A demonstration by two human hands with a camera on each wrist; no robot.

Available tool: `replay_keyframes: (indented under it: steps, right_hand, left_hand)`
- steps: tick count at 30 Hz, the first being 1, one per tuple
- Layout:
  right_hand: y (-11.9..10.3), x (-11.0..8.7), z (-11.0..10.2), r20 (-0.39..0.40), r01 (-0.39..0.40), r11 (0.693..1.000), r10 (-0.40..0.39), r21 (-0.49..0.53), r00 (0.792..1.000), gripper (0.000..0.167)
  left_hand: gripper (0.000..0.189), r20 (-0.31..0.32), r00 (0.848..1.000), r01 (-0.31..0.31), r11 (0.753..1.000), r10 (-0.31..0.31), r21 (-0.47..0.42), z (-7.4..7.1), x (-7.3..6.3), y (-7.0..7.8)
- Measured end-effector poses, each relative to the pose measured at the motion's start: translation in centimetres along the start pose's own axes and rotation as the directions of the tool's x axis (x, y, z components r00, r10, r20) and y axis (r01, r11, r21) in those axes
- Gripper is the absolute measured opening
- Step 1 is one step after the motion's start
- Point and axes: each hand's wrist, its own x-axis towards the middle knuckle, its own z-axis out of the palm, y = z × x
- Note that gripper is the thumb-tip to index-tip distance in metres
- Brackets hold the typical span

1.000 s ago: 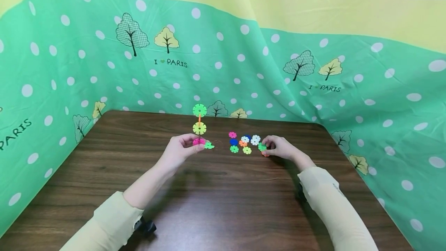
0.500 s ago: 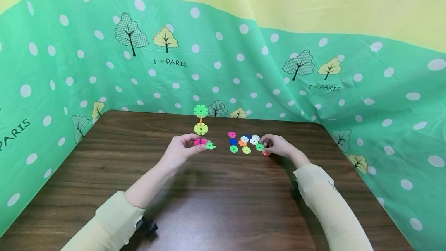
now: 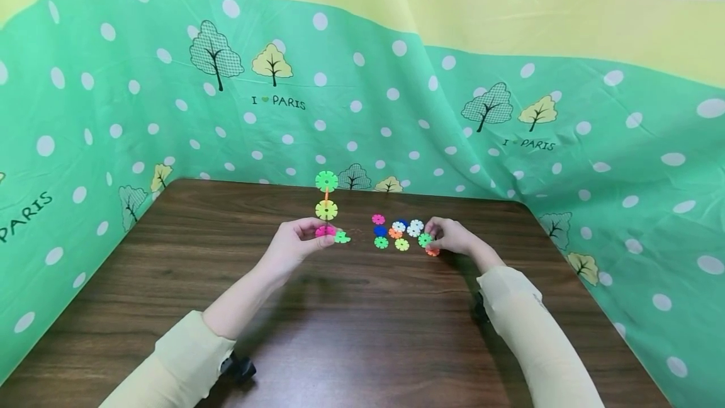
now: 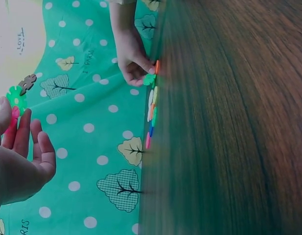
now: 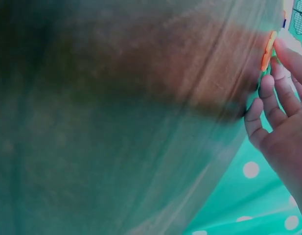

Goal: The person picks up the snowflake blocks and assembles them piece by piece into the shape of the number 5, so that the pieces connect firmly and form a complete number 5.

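Observation:
My left hand [image 3: 291, 247] pinches the pink snowflake disc [image 3: 325, 231] at the bottom of an upright chain of slotted plastic discs. Above it stand a yellow disc [image 3: 326, 209], an orange disc [image 3: 326, 194] seen edge-on and a green disc [image 3: 326, 181] on top. Another green piece [image 3: 342, 237] sticks out to the right of the pink disc. In the left wrist view a dark brown disc [image 4: 28, 82] also shows. Over at the loose discs, my right hand [image 3: 453, 237] pinches a green snowflake disc [image 4: 149, 79], tilted up at the fingertips. An orange disc [image 3: 433, 251] lies just below it.
Several loose discs lie between the hands, among them a white one [image 3: 415, 227], a blue one [image 3: 380, 231], a yellow one [image 3: 402, 244] and a pink one [image 3: 378, 220]. The brown wooden table [image 3: 362, 320] ends at a green dotted cloth [image 3: 362, 106] behind.
My right hand has shifted slightly left, and more of the orange disc beneath it shows. The left hand keeps its grip on the chain, nearly still.

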Motion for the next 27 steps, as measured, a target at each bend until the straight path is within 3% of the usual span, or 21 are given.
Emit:
replay_keyframes:
  steps: [6, 13, 22, 27]
  right_hand:
    - [0.0, -0.8, -0.3, -0.071, 0.049, 0.986, -0.038, 0.157, 0.997, 0.018]
    - [-2.9, -2.1, -0.6, -0.171, 0.122, 0.948, -0.074, 0.293, 0.982, 0.020]
    - [-9.3, -4.3, -0.2, -0.363, 0.309, 0.861, -0.160, 0.404, 0.918, 0.023]
    - [-12.1, -5.7, 0.0, -0.408, 0.350, 0.804, -0.148, 0.481, 0.901, 0.025]
  left_hand:
    - [0.032, 0.014, 1.000, -0.001, 1.000, 0.001, -0.018, -0.1, 0.1, 0.0]
    - [0.033, 0.029, 1.000, -0.006, 0.999, 0.007, -0.049, -0.2, 0.1, 0.1]
    - [0.030, 0.029, 1.000, 0.003, 0.995, 0.000, -0.098, 0.2, 0.2, 0.7]
    - [0.029, 0.023, 1.000, 0.001, 0.996, 0.001, -0.085, 0.3, 0.2, 1.0]
